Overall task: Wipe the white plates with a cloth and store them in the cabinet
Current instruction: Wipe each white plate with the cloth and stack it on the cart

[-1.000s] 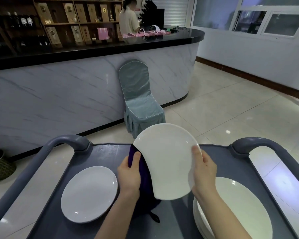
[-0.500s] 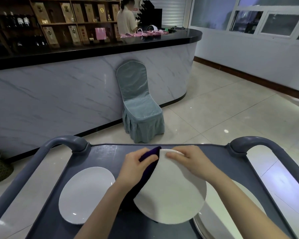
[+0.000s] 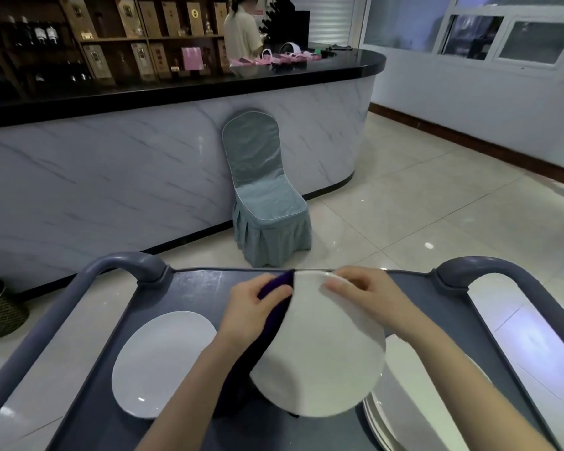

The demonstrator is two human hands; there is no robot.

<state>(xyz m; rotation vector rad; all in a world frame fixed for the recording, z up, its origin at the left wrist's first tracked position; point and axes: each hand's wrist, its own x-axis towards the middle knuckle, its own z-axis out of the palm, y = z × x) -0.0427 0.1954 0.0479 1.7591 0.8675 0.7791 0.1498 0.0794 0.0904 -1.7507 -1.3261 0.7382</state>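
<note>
White plate (image 3: 319, 353) tilted over the cart, right hand (image 3: 368, 296) pinching its far rim, left hand (image 3: 251, 307) gripping purple cloth (image 3: 274, 286) against its left edge.

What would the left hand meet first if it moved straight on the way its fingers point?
Probably the upper rim of the held white plate, which lies just past the left hand and the purple cloth it grips. The right hand holds that rim just beyond. Depth is unclear.
</note>
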